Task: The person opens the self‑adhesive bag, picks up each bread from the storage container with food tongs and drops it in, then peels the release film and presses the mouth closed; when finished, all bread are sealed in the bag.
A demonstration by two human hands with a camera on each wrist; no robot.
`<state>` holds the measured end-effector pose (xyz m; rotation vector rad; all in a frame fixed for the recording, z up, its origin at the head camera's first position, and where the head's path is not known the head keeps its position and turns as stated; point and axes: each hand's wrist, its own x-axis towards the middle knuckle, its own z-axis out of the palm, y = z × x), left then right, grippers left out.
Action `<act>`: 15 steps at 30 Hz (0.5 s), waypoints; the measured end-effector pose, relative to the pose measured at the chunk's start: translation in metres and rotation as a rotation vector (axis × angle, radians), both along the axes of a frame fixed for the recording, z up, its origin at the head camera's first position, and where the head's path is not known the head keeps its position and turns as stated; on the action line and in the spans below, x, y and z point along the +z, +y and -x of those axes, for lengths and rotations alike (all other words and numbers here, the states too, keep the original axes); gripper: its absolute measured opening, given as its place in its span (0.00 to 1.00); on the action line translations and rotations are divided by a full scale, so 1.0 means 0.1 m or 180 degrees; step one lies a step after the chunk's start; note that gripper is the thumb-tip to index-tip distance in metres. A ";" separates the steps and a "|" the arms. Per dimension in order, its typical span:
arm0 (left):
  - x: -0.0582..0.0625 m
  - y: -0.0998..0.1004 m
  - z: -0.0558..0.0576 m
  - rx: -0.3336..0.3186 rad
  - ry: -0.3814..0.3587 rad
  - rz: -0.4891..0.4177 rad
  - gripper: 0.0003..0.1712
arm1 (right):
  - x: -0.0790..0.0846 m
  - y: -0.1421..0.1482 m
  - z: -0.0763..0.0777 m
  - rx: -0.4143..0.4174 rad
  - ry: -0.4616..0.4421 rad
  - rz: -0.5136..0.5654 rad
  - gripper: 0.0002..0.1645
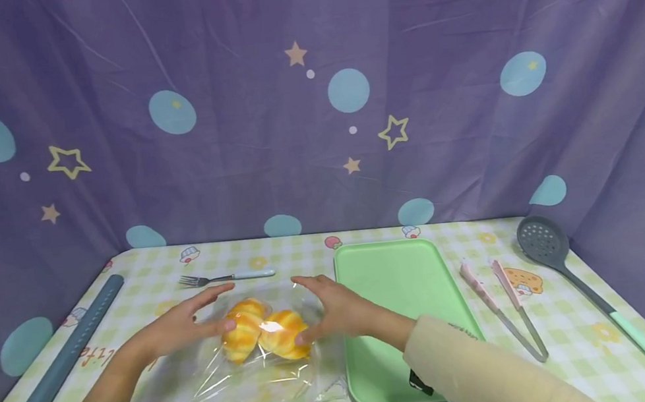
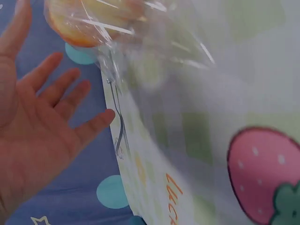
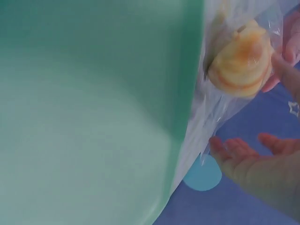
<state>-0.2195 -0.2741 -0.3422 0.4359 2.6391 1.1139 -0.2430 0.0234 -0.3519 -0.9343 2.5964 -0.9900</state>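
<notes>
Two yellow-orange bread rolls point(image 1: 243, 335) lie side by side inside a clear plastic bag point(image 1: 242, 386) on the table. My left hand point(image 1: 178, 325) is at the bag's left side, fingers spread, its thumb at the left roll. In the left wrist view that hand point(image 2: 44, 117) shows an open palm with nothing gripped. On the other side, my right hand point(image 1: 337, 307) has its fingers extended and its thumb against the bag by the right roll. The right wrist view shows the right hand point(image 3: 262, 164) with fingers apart and one roll point(image 3: 243, 63) under the film.
A light green tray point(image 1: 393, 272) lies right of the bag, under my right forearm. Farther right are pink-tipped tongs point(image 1: 508, 312) and a slotted skimmer point(image 1: 576, 281). Behind the bag is a fork point(image 1: 226, 277). A long dark blue-grey box-like bar point(image 1: 71, 352) lies along the left edge.
</notes>
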 end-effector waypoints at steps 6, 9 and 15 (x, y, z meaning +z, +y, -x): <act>-0.08 -0.03 -0.06 -0.0493 -0.0278 -0.0051 0.59 | 0.00 -0.07 -0.12 0.0239 -0.0169 -0.0517 0.68; -0.12 -0.02 -0.07 -0.0620 -0.0251 -0.0046 0.65 | -0.01 -0.10 -0.15 0.0214 -0.0258 -0.0675 0.71; -0.15 0.02 -0.06 -0.0610 -0.0129 0.0042 0.68 | -0.05 -0.13 -0.18 0.0191 -0.0137 -0.0852 0.74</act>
